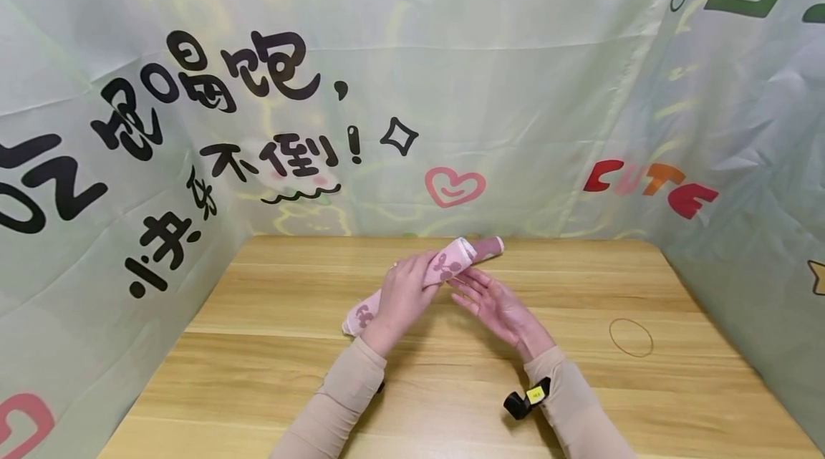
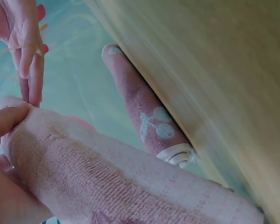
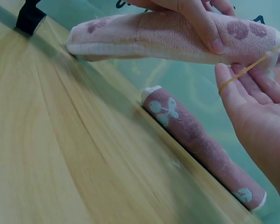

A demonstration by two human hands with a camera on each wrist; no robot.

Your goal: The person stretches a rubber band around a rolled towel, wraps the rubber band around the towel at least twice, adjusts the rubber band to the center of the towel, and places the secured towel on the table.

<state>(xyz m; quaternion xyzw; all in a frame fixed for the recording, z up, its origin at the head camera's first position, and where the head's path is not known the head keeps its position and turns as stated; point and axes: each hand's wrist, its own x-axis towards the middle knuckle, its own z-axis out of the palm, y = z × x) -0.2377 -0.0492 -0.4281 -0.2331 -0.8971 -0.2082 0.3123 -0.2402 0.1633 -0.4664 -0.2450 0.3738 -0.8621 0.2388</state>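
My left hand [image 1: 406, 294] grips a light pink rolled towel [image 1: 449, 263] around its middle, holding it tilted above the table. Brown-pink patterns mark the roll, and a pale hem [image 3: 144, 50] runs along it. By the towel's right end is my right hand [image 1: 505, 308], its fingers extended and thumb apart. A thin yellowish rubber band [image 3: 252, 66] is stretched across that hand's thumb and fingers. In the right wrist view the band crosses the towel's end; whether it goes around the roll I cannot tell. Behind lies a darker pink rolled towel [image 3: 200, 140] with pale blue shapes.
Another rubber band [image 1: 634, 356] lies as a loose ring on the right of the wooden table [image 1: 271, 373]. A printed fabric backdrop [image 1: 515, 101] surrounds the table at the back and sides. A black strap device [image 1: 518, 405] is at my right wrist.
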